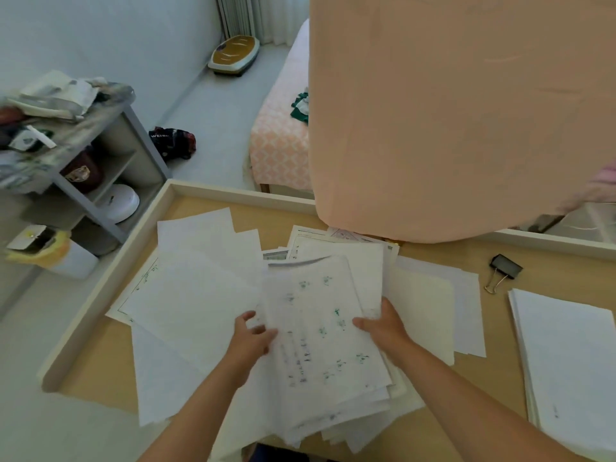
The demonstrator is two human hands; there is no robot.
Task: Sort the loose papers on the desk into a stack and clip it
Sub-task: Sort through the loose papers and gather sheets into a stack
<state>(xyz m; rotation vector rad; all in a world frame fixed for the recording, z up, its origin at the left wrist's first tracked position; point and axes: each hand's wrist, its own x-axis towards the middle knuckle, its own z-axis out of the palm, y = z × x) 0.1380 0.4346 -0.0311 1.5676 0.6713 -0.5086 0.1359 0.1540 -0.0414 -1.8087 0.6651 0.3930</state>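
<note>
Loose white papers (200,295) lie fanned over the middle of the wooden desk (100,371). On top sits a rough stack of sheets (320,338) with faint green and grey marks. My left hand (250,341) grips the stack's left edge. My right hand (383,325) holds its right edge, thumb on top. A black binder clip (503,270) with silver handles lies apart at the back right. A separate neat pile of white paper (566,368) rests at the desk's right side.
A raised pale rim (233,191) borders the desk at the back and left. A large peach cloth-covered shape (450,111) overhangs the back right. A grey shelf unit (83,161) with clutter stands left; a bed (280,141) lies beyond.
</note>
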